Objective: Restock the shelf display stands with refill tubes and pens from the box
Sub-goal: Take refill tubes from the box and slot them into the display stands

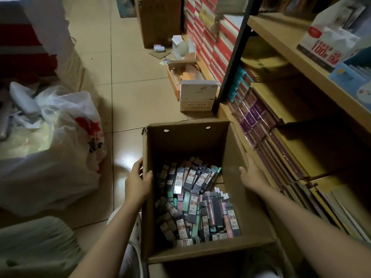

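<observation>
An open brown cardboard box (180, 141) stands on the tiled floor in front of me. Its bottom is covered with several flat refill tubes (192, 205) in dark, pink and green packs with white labels. My left hand (138, 182) grips the box's left wall, thumb hooked inside over the rim and fingers outside. My right hand (251, 173) lies flat against the box's right flap, fingers straight. To the right, a wooden shelf unit (285, 35) carries a white display stand (329, 39) with red print.
A large white plastic bag (60, 149) with red print sits on the floor at left. Small boxes (197, 95) and a tall carton (160, 21) stand farther down the aisle. Lower shelves hold purple-wrapped packs (255, 121) and stacked books.
</observation>
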Available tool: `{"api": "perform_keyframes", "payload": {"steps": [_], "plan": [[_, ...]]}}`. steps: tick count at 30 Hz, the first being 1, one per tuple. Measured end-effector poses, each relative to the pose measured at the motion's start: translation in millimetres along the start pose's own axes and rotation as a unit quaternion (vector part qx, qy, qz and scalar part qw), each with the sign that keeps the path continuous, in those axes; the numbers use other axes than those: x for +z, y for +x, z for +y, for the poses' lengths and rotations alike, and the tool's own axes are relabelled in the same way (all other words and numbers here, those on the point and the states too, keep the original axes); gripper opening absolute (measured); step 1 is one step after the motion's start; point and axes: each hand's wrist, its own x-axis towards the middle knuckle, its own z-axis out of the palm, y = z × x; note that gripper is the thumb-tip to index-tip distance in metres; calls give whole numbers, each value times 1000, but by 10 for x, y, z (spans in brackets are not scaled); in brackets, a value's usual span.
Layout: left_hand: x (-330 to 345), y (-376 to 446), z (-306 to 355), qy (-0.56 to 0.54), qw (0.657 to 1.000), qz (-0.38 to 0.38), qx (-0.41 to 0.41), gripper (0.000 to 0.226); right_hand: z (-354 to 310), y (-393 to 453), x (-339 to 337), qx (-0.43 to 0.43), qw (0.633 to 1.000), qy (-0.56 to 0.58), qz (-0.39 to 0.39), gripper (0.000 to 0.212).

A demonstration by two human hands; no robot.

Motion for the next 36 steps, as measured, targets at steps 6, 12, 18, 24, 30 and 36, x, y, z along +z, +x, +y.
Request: {"api": "perform_keyframes", "payload": {"steps": [6, 12, 18, 24, 30, 36], "plan": [[177, -91, 210, 201, 964, 94, 145, 60, 26, -24, 35, -121, 978, -124, 115, 67], [988, -206, 16, 190, 965, -136, 121, 50, -51, -316, 593, -270, 957, -102, -43, 44], [1353, -190, -545, 216, 950, -212, -78, 50, 387, -160, 926, -55, 972, -147, -177, 61], [1551, -194, -622, 184, 967, -150, -97, 37, 533, 38, 1036, -95, 947, -243, -189, 60], [1620, -122, -684, 177, 968, -145, -108, 27, 493, 79, 1078, -83, 945, -263, -177, 63], [1545, -101, -644, 99, 984, -107, -105, 18, 385, 66, 991, -33, 978, -144, -147, 43]]}}
